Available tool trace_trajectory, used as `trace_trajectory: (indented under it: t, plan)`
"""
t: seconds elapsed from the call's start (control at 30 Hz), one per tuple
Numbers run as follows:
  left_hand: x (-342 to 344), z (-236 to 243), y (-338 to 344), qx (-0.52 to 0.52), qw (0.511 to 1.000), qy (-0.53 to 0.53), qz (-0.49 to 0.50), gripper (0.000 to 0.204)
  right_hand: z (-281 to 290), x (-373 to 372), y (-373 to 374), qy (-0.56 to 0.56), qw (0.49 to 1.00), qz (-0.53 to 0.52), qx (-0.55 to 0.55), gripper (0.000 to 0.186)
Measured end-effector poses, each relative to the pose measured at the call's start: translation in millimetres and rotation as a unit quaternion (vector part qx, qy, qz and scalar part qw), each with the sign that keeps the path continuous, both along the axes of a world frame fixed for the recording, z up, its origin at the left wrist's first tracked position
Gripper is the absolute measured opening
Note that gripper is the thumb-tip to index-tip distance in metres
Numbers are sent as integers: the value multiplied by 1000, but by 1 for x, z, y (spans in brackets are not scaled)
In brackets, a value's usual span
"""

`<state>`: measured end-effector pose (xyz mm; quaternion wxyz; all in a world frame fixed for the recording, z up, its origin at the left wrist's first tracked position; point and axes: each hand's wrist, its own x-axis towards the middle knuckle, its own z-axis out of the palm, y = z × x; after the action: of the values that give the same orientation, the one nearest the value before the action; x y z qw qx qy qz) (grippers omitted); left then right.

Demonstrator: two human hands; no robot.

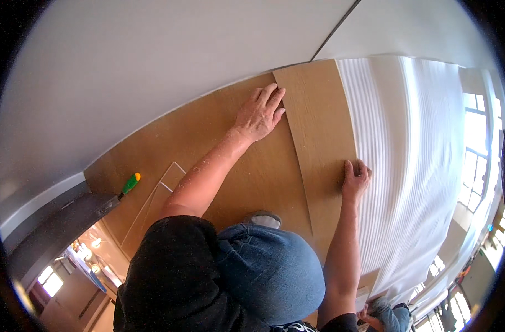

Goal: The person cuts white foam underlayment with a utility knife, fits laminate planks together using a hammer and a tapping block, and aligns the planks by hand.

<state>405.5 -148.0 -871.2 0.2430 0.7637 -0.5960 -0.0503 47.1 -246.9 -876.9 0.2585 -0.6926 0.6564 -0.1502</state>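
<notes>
A wood-look floor plank (319, 122) lies along the edge of the laid brown flooring (225, 144), and a dark seam line runs between them. My left hand (259, 113) rests on the flooring at that seam, fingers slightly apart, fingertips touching the plank's left edge close to the wall. Farther right and nearer to me, my right hand (356, 180) grips the plank's right edge, thumb on top and fingers over the side. The undersides of the right fingers are hidden. I cannot tell whether the seam is fully closed.
White ribbed foam underlay (413, 155) spreads to the right. A grey-white wall (180, 55) borders the far side. A green-and-yellow-handled tool (131, 183) lies at the left by a dark ledge (53, 221). My denim-covered knee (274, 271) is close by. Another person (393, 314) is at lower right.
</notes>
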Motion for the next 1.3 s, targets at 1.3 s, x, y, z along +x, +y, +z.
trace_trajectory:
  t: [1.3]
  plan:
    - [-114,-17,-170,-69,833,-123,-535,57,37,5,-3,19,997,54,47,61]
